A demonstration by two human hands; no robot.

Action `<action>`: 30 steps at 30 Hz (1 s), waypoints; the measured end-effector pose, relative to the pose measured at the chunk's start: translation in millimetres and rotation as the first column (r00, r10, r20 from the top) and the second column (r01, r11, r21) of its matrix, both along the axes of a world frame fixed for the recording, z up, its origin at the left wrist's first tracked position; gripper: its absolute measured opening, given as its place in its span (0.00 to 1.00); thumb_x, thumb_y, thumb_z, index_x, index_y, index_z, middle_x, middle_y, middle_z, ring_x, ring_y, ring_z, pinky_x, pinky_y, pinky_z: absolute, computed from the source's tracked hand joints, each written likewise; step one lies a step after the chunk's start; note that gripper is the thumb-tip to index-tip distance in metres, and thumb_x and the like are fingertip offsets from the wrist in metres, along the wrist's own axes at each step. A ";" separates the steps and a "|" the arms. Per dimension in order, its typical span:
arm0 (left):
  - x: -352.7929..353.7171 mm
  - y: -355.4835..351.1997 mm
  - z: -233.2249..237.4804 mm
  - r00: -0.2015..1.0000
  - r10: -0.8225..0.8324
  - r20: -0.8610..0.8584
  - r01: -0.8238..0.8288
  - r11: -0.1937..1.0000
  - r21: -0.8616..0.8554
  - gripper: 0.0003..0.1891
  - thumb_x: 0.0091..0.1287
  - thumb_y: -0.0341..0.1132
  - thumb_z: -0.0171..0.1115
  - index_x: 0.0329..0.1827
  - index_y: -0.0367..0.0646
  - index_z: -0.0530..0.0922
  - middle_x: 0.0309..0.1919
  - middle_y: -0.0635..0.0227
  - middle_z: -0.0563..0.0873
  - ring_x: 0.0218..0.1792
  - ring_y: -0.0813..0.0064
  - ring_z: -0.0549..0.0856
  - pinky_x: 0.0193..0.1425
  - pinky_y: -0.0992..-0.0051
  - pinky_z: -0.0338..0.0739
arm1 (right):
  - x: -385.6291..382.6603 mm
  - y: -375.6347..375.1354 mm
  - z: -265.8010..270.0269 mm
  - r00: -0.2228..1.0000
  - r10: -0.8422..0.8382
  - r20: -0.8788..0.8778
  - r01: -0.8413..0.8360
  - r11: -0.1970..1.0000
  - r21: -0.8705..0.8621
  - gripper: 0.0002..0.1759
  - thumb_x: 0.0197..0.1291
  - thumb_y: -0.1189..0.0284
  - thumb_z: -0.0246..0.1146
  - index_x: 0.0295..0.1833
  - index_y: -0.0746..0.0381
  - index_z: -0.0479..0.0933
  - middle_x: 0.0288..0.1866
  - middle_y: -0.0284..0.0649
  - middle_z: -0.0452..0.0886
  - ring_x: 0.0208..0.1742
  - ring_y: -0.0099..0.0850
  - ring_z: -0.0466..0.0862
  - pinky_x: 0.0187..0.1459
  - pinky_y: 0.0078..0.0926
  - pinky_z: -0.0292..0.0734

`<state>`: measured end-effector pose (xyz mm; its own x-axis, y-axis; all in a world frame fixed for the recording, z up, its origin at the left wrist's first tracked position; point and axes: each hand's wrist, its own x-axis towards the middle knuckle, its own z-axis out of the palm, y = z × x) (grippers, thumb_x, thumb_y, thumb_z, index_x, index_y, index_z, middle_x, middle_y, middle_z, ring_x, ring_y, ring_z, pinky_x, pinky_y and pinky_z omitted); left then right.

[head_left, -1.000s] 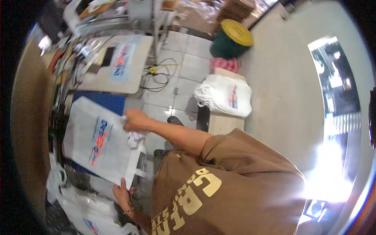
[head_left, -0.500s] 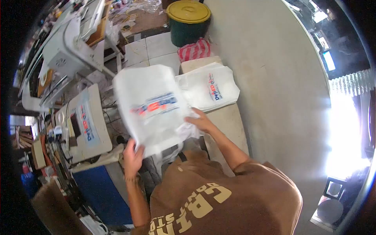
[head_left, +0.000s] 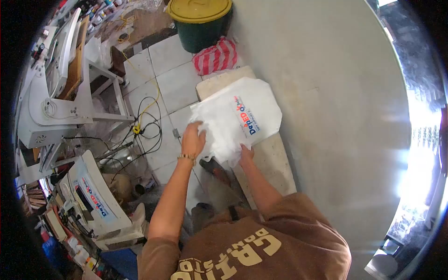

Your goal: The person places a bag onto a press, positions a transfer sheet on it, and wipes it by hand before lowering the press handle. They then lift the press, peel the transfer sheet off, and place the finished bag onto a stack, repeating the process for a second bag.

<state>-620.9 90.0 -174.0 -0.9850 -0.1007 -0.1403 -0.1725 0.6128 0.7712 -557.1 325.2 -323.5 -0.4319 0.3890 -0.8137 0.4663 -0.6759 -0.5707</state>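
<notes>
A white printed bag (head_left: 242, 112) with a red and blue logo lies on top of a stack of like bags on a pale wooden bench (head_left: 275, 163) against the wall. My left hand (head_left: 192, 138) rests on the bag's near left edge by its handles, fingers curled into the cloth. My right hand (head_left: 246, 152) presses on the bag's near edge, partly hidden under the crumpled fabric. Both arms reach forward from my brown shirt.
A green bin with a yellow lid (head_left: 200, 21) and a red striped sack (head_left: 215, 56) stand beyond the bench. A white machine frame (head_left: 56, 107) and cables (head_left: 140, 126) lie on the tiled floor to the left. A printing platen with a bag (head_left: 95, 198) sits lower left. A grey wall (head_left: 336, 116) runs along the right.
The bag went from being held up at the platen on the left, across in front of me, down onto the stack on the bench. My view turned right with it.
</notes>
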 end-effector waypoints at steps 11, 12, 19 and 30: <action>298.9 -53.6 66.5 0.812 0.040 0.582 -0.061 0.998 0.016 0.11 0.71 0.37 0.66 0.46 0.37 0.86 0.42 0.50 0.90 0.47 0.52 0.89 0.55 0.58 0.82 | -13.7 76.9 -122.1 0.684 0.666 0.296 -0.716 0.691 0.100 0.41 0.64 0.71 0.68 0.79 0.60 0.58 0.64 0.50 0.77 0.55 0.45 0.84 0.47 0.50 0.86; 341.0 -74.7 79.9 0.818 0.107 0.566 -0.147 0.989 0.026 0.12 0.72 0.39 0.65 0.40 0.37 0.86 0.38 0.50 0.89 0.43 0.54 0.90 0.50 0.59 0.82 | -5.4 76.2 -114.4 0.596 0.746 0.297 -0.795 0.599 0.090 0.41 0.64 0.69 0.68 0.79 0.60 0.58 0.63 0.50 0.78 0.54 0.45 0.84 0.46 0.49 0.86; 508.6 -79.1 184.4 0.352 0.933 0.068 -0.906 0.358 -0.225 0.25 0.73 0.48 0.65 0.28 0.33 0.76 0.23 0.54 0.77 0.24 0.61 0.73 0.33 0.60 0.72 | -7.7 99.4 -69.0 -0.304 0.863 0.403 -0.942 -0.337 0.011 0.42 0.65 0.55 0.67 0.78 0.62 0.61 0.57 0.50 0.82 0.47 0.42 0.86 0.39 0.45 0.84; 938.9 -39.6 197.2 -0.597 0.588 -0.546 -0.034 -0.699 -0.714 0.28 0.62 0.45 0.72 0.58 0.31 0.81 0.63 0.37 0.81 0.68 0.40 0.79 0.71 0.53 0.75 | 86.2 -152.4 90.4 -0.890 0.341 0.302 -0.301 -0.938 0.171 0.48 0.65 0.35 0.63 0.72 0.66 0.74 0.55 0.53 0.86 0.59 0.43 0.82 0.59 0.45 0.76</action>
<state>318.0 50.3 23.2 0.7039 -0.4513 0.5485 -0.5362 -0.8441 -0.0063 -470.9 172.8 -233.1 -0.0103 -0.5617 -0.8272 -0.4064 0.7582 -0.5098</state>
